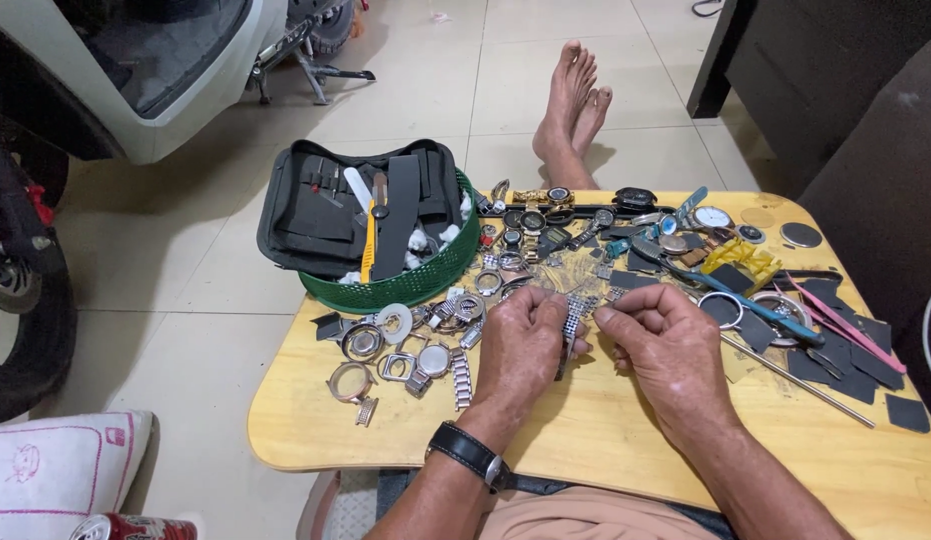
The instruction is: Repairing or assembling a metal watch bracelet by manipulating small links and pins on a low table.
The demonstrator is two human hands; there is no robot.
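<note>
Surface: low wooden table, pale yellow, rounded corners, far half strewn with watch parts.
Left hand: fingers curled closed, pinching a metal watch bracelet; black wristwatch on the wrist.
Right hand: fingers bent inward, tips meeting the same bracelet from the other side.
Bracelet position: between both hands, near the table's middle, lifted slightly above the top.
Left of hands: loose watch cases, rings and bracelet links.
Far left edge: green plastic basket carrying an open black tool case.
Right side: blue-handled pliers, pink tweezers, dark square pads, thin metal rod.
Floor: pale tiles; the person's bare feet crossed beyond the table.
Room: motorbike wheel at left, white vehicle body behind, dark furniture at right.
</note>
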